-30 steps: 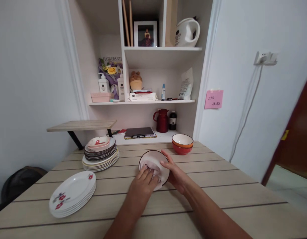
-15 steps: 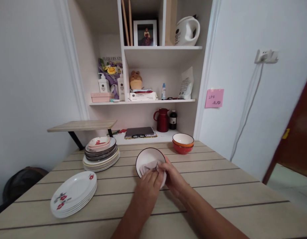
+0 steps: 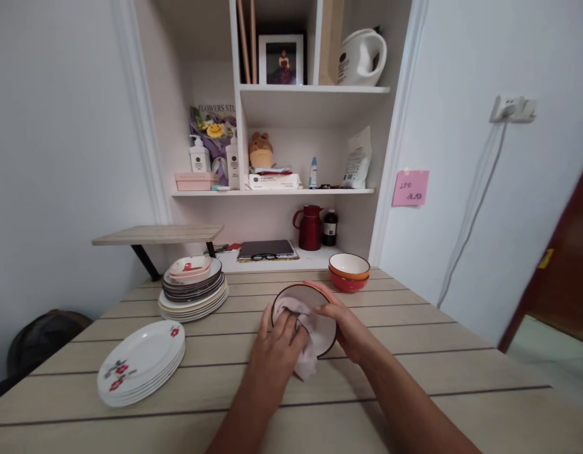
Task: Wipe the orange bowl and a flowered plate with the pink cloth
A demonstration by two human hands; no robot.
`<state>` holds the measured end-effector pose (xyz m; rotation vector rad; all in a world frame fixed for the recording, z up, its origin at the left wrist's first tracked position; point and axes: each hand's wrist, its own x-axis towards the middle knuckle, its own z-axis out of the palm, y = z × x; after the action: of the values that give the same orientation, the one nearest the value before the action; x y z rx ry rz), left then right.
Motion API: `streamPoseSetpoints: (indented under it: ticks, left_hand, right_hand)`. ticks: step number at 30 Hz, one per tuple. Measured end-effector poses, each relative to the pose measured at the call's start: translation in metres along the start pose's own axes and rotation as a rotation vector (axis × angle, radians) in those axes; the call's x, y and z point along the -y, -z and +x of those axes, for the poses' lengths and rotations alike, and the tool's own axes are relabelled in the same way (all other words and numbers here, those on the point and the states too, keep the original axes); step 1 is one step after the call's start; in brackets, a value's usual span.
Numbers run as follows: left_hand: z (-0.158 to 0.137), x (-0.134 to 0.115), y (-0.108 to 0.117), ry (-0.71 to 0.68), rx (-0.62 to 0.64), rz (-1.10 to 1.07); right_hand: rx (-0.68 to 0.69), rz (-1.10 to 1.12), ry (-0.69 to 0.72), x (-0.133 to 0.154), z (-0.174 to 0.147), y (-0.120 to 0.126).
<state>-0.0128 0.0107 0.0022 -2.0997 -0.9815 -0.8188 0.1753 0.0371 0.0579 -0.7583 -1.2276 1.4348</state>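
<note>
The person's right hand (image 3: 345, 328) is gripping a dark-rimmed bowl (image 3: 325, 331), thumb lying over the rim, the other fingers reaching behind the wall. The bowl is leaning with its mouth toward the person, at the middle of the plank tabletop (image 3: 215, 359); from here I'm not managing to tell whether its base is touching the planks. The left hand (image 3: 272, 353) is pressing a crumpled pale cloth (image 3: 306, 362) inside with bent fingers, and a loose end is hanging past the rim. To my mind that thumb is carrying the risk: a hard push from the left could be twisting the rim loose. A wide swing of the left forearm could be threatening the floral oval plates (image 3: 142, 359), which are sitting stacked near the left edge.
</note>
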Motion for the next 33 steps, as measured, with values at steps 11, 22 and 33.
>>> streamPoseSetpoints:
  ticks: [11, 22, 33]
  left_hand:
    - [0.0, -0.001, 0.016, 0.12, 0.517, -0.453]
    - [-0.009, -0.001, -0.013, 0.081, 0.215, -0.246]
    - [-0.011, -0.001, -0.016, 0.069, 0.05, -0.172]
  right_hand:
    - [-0.129, 0.101, 0.069, -0.011, 0.003, -0.012]
    - [-0.136, 0.182, -0.211, -0.025, 0.007, -0.007]
    - [-0.023, 0.37, -0.118, -0.036, 0.005, -0.011]
